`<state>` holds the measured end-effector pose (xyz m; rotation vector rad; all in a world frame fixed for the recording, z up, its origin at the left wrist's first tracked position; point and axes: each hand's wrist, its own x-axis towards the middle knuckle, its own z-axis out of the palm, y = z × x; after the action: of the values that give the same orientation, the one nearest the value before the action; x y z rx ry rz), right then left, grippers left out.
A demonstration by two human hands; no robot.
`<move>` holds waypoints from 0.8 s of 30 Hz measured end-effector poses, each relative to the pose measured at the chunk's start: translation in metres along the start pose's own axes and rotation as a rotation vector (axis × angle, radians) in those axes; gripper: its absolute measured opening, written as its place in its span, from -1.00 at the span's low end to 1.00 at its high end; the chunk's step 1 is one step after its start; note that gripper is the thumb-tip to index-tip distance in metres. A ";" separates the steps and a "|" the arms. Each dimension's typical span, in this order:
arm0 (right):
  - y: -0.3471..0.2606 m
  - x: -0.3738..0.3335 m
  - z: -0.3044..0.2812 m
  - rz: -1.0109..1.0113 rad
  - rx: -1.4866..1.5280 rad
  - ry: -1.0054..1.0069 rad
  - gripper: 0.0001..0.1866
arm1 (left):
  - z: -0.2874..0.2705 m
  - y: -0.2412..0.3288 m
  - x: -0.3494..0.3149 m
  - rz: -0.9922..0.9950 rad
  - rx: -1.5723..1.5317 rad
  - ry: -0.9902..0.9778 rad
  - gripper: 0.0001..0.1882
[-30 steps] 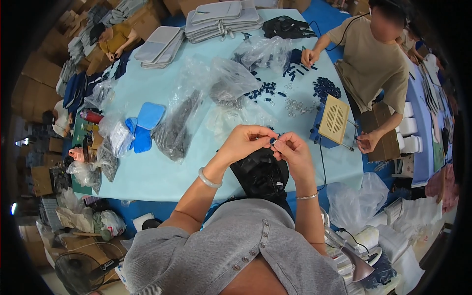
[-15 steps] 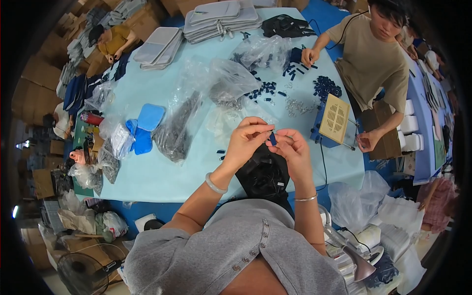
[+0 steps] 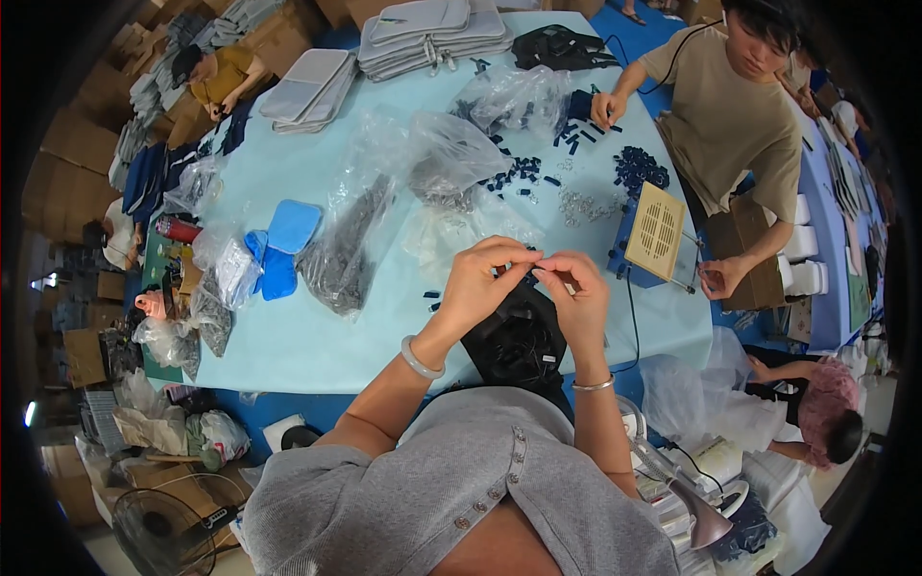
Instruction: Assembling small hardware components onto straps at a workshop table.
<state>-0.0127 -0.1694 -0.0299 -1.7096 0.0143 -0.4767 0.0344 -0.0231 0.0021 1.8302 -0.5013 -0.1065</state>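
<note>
My left hand (image 3: pixel 483 280) and my right hand (image 3: pixel 576 290) meet over the near part of the table, fingertips pinched together. A small dark blue fabric tab (image 3: pixel 530 277) shows only in part beneath my right fingers. Whatever my left thumb and forefinger pinch is hidden. Just below my hands lies an open black bag (image 3: pixel 519 346) at the table's near edge. Farther off are a scattered pile of dark blue tabs (image 3: pixel 520 174) and a spread of small metal rings (image 3: pixel 586 207).
On the pale blue table (image 3: pixel 279 350) lie plastic bags of dark parts (image 3: pixel 351 250), blue pouches (image 3: pixel 293 228) and stacked grey cases (image 3: pixel 432 43). A blue machine with a perforated cream top (image 3: pixel 655 236) stands right. A co-worker's hand (image 3: pixel 608 109) touches tabs at the far right.
My fingertips have drawn closer together, and the tab that showed between them is now mostly covered. At the lower right a person in pink has bent down further into view.
</note>
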 end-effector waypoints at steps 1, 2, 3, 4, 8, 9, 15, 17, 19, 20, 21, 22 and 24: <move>-0.001 0.000 0.000 0.001 -0.001 0.001 -0.86 | 0.000 -0.001 0.000 -0.035 -0.018 0.003 -0.83; -0.003 0.000 0.001 0.072 0.051 0.024 -0.85 | 0.001 -0.002 0.000 -0.070 -0.035 0.007 -0.84; -0.004 0.000 0.001 0.143 0.104 0.048 -0.83 | 0.001 -0.005 0.000 -0.071 -0.036 0.005 -0.84; -0.004 0.000 0.000 0.143 0.104 0.048 -0.83 | 0.002 -0.008 0.000 -0.090 -0.088 -0.010 -0.84; -0.010 0.001 -0.003 0.216 0.064 -0.003 -0.79 | 0.001 -0.013 -0.001 -0.129 -0.139 -0.067 -0.84; -0.013 0.001 -0.004 0.238 0.047 -0.020 -0.78 | 0.000 -0.013 -0.002 -0.131 -0.139 -0.068 -0.84; -0.013 0.005 -0.009 0.349 0.047 -0.088 -0.79 | 0.003 -0.011 -0.004 -0.193 -0.254 -0.142 -0.86; -0.010 0.004 -0.009 0.348 0.105 -0.088 -0.81 | 0.004 -0.012 -0.005 -0.141 -0.251 -0.125 -0.86; -0.009 0.003 -0.009 0.345 0.163 -0.089 -0.82 | 0.004 -0.012 -0.004 -0.146 -0.264 -0.129 -0.86; -0.010 0.003 -0.009 0.353 0.179 -0.091 -0.84 | 0.004 -0.011 -0.004 -0.152 -0.276 -0.132 -0.86; -0.010 0.003 -0.009 0.360 0.195 -0.093 -0.86 | 0.004 -0.012 -0.004 -0.152 -0.277 -0.133 -0.86; -0.010 0.003 -0.010 0.360 0.195 -0.092 -0.86 | 0.003 -0.012 -0.004 -0.150 -0.273 -0.139 -0.86; -0.009 0.002 -0.011 0.362 0.164 -0.102 -0.89 | 0.003 -0.012 -0.004 -0.147 -0.270 -0.147 -0.86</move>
<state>-0.0161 -0.1783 -0.0196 -1.5252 0.2019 -0.1176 0.0331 -0.0218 -0.0104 1.5985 -0.4310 -0.3933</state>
